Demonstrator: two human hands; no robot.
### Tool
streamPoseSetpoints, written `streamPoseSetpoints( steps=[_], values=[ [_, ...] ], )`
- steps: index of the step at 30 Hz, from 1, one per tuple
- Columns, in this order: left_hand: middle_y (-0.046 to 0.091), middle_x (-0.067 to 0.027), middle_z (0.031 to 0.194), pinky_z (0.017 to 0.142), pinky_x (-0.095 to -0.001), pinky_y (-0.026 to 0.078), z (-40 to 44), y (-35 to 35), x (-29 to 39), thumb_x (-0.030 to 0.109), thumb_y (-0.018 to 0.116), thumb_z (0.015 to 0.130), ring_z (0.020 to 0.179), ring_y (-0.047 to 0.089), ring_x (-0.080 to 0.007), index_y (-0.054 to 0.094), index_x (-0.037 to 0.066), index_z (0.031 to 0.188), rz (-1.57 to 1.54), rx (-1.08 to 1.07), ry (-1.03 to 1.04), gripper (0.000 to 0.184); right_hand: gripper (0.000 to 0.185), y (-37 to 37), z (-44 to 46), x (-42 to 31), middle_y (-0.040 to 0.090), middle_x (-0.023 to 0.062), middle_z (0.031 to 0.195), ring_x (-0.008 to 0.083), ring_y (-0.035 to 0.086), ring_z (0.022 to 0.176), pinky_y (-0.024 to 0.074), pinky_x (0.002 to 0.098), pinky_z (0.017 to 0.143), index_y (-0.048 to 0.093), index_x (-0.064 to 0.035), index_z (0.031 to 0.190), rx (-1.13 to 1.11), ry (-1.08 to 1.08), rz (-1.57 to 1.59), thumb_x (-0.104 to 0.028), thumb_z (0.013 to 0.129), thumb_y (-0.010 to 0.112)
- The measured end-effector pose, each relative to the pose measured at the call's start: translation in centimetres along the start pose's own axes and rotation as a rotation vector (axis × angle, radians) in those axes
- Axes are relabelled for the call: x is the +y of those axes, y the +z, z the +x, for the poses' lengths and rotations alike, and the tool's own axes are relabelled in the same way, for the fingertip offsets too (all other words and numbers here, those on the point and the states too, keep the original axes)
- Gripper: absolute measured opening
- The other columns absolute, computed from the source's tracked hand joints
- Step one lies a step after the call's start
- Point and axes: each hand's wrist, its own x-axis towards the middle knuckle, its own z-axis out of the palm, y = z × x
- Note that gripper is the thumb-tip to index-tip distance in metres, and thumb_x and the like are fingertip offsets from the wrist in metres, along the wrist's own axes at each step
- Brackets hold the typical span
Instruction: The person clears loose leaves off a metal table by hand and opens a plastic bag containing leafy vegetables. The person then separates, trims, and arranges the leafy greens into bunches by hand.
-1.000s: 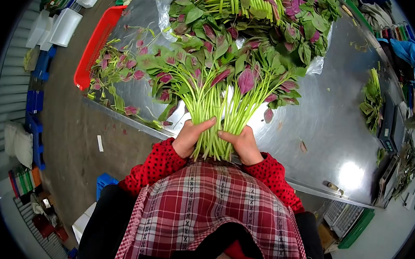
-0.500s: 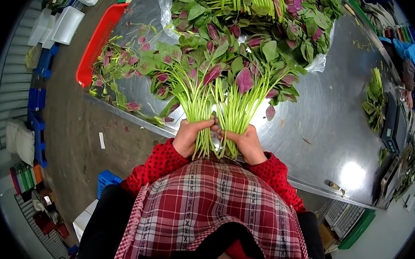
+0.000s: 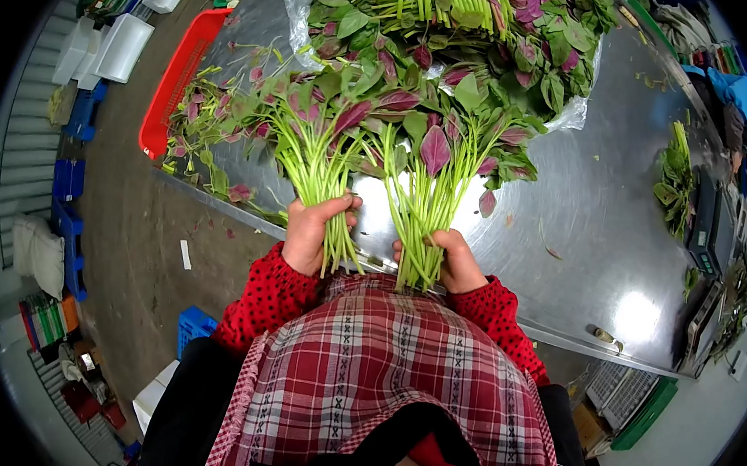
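Two bunches of leafy stems with green and purple leaves stand apart over the near edge of the metal table (image 3: pixel 601 197). My left hand (image 3: pixel 311 229) is wrapped round the stems of the left bunch (image 3: pixel 313 164). Round the lower stems of the right bunch (image 3: pixel 419 206), my right hand (image 3: pixel 454 258) is closed. The leaves of both bunches rest toward a large pile of the same greens (image 3: pixel 533 49) on clear plastic at the far side. Loose leaves and stems (image 3: pixel 211 135) lie on the table's left part.
A red basket (image 3: pixel 171 89) stands at the table's left edge. On the right are a small bunch (image 3: pixel 676 181) and a dark scale (image 3: pixel 710 226). A small tool (image 3: pixel 606 338) lies near the front edge. White boxes (image 3: pixel 125 48) and blue crates (image 3: pixel 69 229) are at the left.
The stems, formerly together in both hands, are now parted into two bunches. My left hand has moved left with its bunch; my right hand has shifted slightly right.
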Motion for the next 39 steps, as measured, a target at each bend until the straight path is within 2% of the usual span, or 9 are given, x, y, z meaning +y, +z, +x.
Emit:
streamPoseSetpoints(
  steps=[8, 9, 16, 19, 21, 23, 28, 34, 39],
  values=[
    [0.068, -0.0127, 0.083, 0.053, -0.0234, 0.050, 0.1, 0.1, 2.1, 0.006, 0.066, 0.082, 0.060, 0.061, -0.0126, 0.062, -0.006, 0.098, 0.125, -0.019, 0.147, 0.020, 0.049, 0.4, 1.4, 1.0, 0.066, 0.0175, 0.098, 0.0256, 0.066, 0.086, 0.0530, 0.0390, 0.081, 0.053, 0.0043, 0.117, -0.072, -0.017, -0.079, -0.040, 0.097, 0.045],
    [0.068, -0.0129, 0.082, 0.054, -0.0236, 0.050, 0.2, 0.1, 1.9, 0.006, 0.066, 0.082, 0.060, 0.061, -0.0128, 0.062, -0.006, 0.098, 0.130, -0.033, 0.129, 0.021, 0.045, 0.0, 1.6, 1.2, 0.065, 0.0205, 0.103, 0.0310, 0.065, 0.090, 0.0526, 0.0410, 0.083, 0.054, 0.0030, 0.119, -0.098, 0.019, -0.051, -0.035, 0.095, 0.047],
    [0.068, -0.0133, 0.081, 0.055, -0.0244, 0.051, 0.6, -0.7, 0.1, 0.003, 0.067, 0.081, 0.059, 0.062, -0.0135, 0.063, -0.007, 0.095, 0.168, -0.036, 0.032, 0.018, 0.043, 0.9, 1.7, 0.5, 0.066, 0.0183, 0.099, 0.0279, 0.066, 0.089, 0.0537, 0.0380, 0.080, 0.054, 0.0026, 0.116, -0.105, 0.116, 0.251, -0.033, 0.094, 0.051],
    [0.067, -0.0127, 0.080, 0.054, -0.0246, 0.049, 0.2, 0.1, -0.5, 0.003, 0.067, 0.080, 0.059, 0.061, -0.0140, 0.063, -0.006, 0.095, 0.117, -0.051, 0.033, 0.018, 0.015, 2.2, 2.5, 1.2, 0.061, 0.0079, 0.075, 0.0165, 0.061, 0.063, 0.0507, 0.0295, 0.058, 0.058, -0.0019, 0.092, 0.085, 0.003, -0.163, -0.011, 0.083, 0.067],
    [0.066, -0.0095, 0.077, 0.054, -0.0245, 0.048, -0.8, 0.7, 1.1, 0.008, 0.068, 0.080, 0.059, 0.061, -0.0142, 0.064, -0.004, 0.094, 0.075, -0.051, 0.053, 0.019, 0.012, 1.8, 2.5, 1.6, 0.059, 0.0069, 0.071, 0.0156, 0.058, 0.059, 0.0492, 0.0292, 0.055, 0.059, -0.0019, 0.089, 0.111, -0.008, -0.129, -0.008, 0.082, 0.067],
    [0.062, -0.0076, 0.067, 0.051, -0.0258, 0.048, 0.4, -1.2, 3.9, 0.017, 0.065, 0.083, 0.057, 0.060, -0.0140, 0.067, -0.004, 0.081, 0.014, 0.106, 0.266, 0.021, 0.010, 1.4, 2.4, 1.9, 0.058, 0.0058, 0.066, 0.0148, 0.055, 0.052, 0.0462, 0.0284, 0.050, 0.059, -0.0013, 0.084, 0.166, -0.030, -0.086, -0.006, 0.081, 0.068],
    [0.065, -0.0089, 0.080, 0.054, -0.0253, 0.048, 2.2, -2.9, 8.7, 0.002, 0.068, 0.077, 0.061, 0.060, -0.0140, 0.062, -0.003, 0.092, -0.011, 0.148, 0.579, 0.017, 0.009, 2.2, 1.7, 1.5, 0.060, 0.0065, 0.070, 0.0138, 0.056, 0.054, 0.0450, 0.0267, 0.049, 0.061, 0.0002, 0.085, 0.192, -0.116, -0.264, -0.002, 0.081, 0.068],
    [0.066, -0.0076, 0.080, 0.055, -0.0247, 0.049, 2.3, 1.5, 1.7, 0.002, 0.074, 0.074, 0.061, 0.061, -0.0133, 0.064, -0.004, 0.091, 0.018, -0.002, 0.205, 0.021, 0.010, 2.6, 1.3, 1.6, 0.062, 0.0063, 0.071, 0.0130, 0.056, 0.055, 0.0451, 0.0264, 0.051, 0.063, 0.0033, 0.086, 0.210, -0.210, -0.416, 0.002, 0.078, 0.069],
    [0.066, -0.0081, 0.080, 0.053, -0.0237, 0.048, 3.7, 2.5, -0.8, -0.002, 0.072, 0.075, 0.059, 0.059, -0.0123, 0.064, -0.003, 0.089, 0.051, -0.026, 0.212, 0.017, 0.011, 2.4, 1.1, 1.8, 0.063, 0.0061, 0.074, 0.0129, 0.056, 0.056, 0.0451, 0.0262, 0.052, 0.063, 0.0036, 0.086, 0.242, -0.220, -0.488, 0.001, 0.078, 0.070]
  ],
)
